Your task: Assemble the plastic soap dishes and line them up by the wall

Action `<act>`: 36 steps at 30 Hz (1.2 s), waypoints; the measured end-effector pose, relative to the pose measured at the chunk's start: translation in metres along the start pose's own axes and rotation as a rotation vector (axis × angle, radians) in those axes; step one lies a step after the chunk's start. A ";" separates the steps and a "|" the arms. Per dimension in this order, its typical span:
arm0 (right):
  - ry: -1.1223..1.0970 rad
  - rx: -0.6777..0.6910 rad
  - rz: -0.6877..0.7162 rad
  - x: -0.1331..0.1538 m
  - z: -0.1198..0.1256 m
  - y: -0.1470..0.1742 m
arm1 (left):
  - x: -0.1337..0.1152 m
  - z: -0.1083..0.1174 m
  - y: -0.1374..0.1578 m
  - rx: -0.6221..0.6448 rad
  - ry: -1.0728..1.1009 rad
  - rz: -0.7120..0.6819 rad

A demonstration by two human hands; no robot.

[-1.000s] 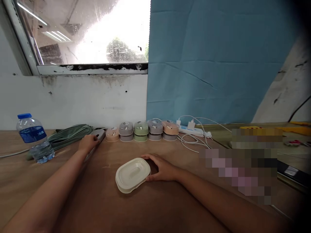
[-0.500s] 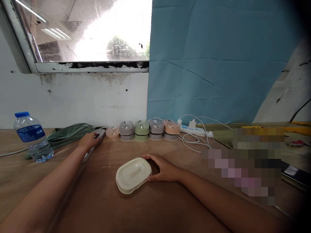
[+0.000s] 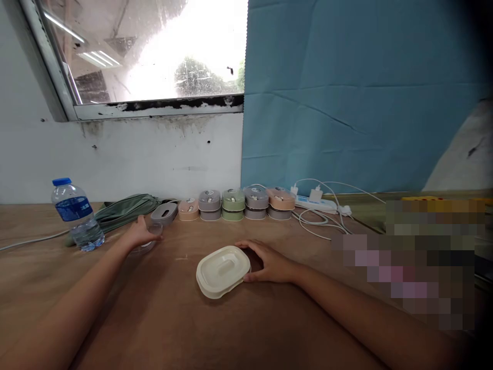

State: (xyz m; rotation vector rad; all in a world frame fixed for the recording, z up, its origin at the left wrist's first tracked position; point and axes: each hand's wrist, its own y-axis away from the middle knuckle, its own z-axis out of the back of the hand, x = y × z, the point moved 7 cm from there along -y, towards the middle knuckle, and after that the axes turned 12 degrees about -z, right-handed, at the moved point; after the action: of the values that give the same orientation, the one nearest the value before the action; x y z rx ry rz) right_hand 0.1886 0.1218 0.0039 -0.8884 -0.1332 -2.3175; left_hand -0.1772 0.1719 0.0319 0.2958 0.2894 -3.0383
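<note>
A cream oval lidded box (image 3: 223, 271) sits on the table, with a raised bar in the middle of its top. My right hand (image 3: 269, 263) curls thumb and fingers around its right end. Farther left, my left hand (image 3: 140, 234) has its fingers closed on a clear plastic cover (image 3: 155, 229), partly hidden by the fingers. Just behind that hand lies a grey oval lid (image 3: 165, 212) with a dark slot. A clear shallow piece (image 3: 145, 247) shows on the table below my left hand; whether it belongs to the cover I cannot tell.
Several small peach, grey and green boxes (image 3: 233, 205) stand in a row along the wall, most stacked in pairs. A water bottle (image 3: 79, 218) and green bag (image 3: 125, 213) are at left. A power strip (image 3: 319, 204) with white cables (image 3: 314, 218) lies back right.
My left hand has left the grey lid and moved nearer, now with the clear cover in its fingers. The right hand stays at the cream box. The view has shifted slightly left.
</note>
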 end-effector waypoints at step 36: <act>-0.107 -0.116 0.160 0.017 0.011 0.006 | -0.125 -0.009 0.000 -0.026 -0.125 -0.528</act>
State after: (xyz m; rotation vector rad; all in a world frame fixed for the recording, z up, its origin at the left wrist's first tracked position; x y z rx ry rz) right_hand 0.1888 0.1119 0.0224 -1.0431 0.0267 -2.1470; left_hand -0.0536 0.1803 0.0483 0.0246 0.4627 -3.5447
